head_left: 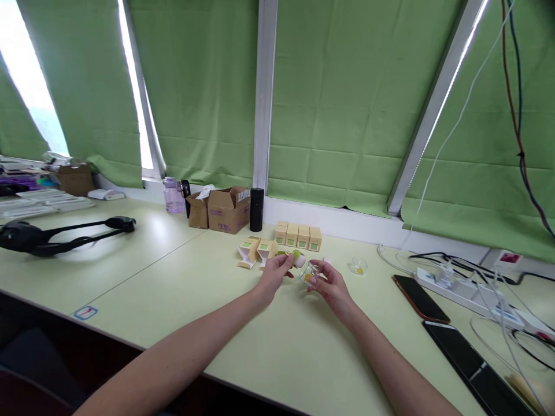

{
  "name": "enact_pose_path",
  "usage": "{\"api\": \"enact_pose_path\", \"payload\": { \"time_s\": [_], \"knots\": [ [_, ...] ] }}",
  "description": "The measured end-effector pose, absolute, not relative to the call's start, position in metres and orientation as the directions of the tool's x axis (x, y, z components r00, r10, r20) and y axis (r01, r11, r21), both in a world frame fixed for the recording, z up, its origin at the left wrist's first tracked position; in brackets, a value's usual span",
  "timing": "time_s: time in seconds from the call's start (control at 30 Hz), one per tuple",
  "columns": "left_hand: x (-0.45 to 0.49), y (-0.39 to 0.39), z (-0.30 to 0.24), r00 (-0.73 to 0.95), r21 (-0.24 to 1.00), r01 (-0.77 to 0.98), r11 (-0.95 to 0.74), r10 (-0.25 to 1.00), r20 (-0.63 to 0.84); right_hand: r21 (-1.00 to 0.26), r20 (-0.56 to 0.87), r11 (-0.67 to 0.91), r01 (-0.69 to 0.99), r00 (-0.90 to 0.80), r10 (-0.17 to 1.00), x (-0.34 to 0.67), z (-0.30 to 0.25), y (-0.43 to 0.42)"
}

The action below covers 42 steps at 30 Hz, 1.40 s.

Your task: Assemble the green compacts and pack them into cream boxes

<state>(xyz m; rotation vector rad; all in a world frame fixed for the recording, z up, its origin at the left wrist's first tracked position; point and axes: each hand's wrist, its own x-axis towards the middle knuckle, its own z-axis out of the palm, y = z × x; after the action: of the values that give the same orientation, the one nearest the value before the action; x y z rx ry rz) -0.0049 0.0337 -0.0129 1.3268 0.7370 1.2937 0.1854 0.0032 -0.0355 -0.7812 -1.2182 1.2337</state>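
Note:
My right hand point(332, 286) is closed around a small clear jar point(309, 273) with something yellow inside, held just above the pale green table point(173, 277). My left hand point(276, 273) pinches a small pale cap point(299, 261) right beside the jar. Two opened small boxes point(255, 252) lie just beyond my left hand. A row of several closed small yellow-green boxes point(298, 236) stands behind them. Another clear jar point(358, 266) with a yellow piece sits to the right of my hands.
Brown cardboard boxes point(225, 209), a black cylinder point(256, 210) and a purple bottle point(173, 195) stand at the back. A black headset point(52, 234) lies far left. Two phones point(420, 298), a power strip point(459, 286) and cables crowd the right side.

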Motion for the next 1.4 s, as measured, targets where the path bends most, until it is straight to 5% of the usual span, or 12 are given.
{"api": "enact_pose_path", "payload": {
  "time_s": [1.4],
  "knots": [
    [0.0004,0.0276,-0.0137,0.285,0.940,-0.055,-0.337,0.897,0.338,-0.924,0.249,0.202,-0.324,-0.113,0.962,0.1837,-0.0342,0.0018]
  ]
}}
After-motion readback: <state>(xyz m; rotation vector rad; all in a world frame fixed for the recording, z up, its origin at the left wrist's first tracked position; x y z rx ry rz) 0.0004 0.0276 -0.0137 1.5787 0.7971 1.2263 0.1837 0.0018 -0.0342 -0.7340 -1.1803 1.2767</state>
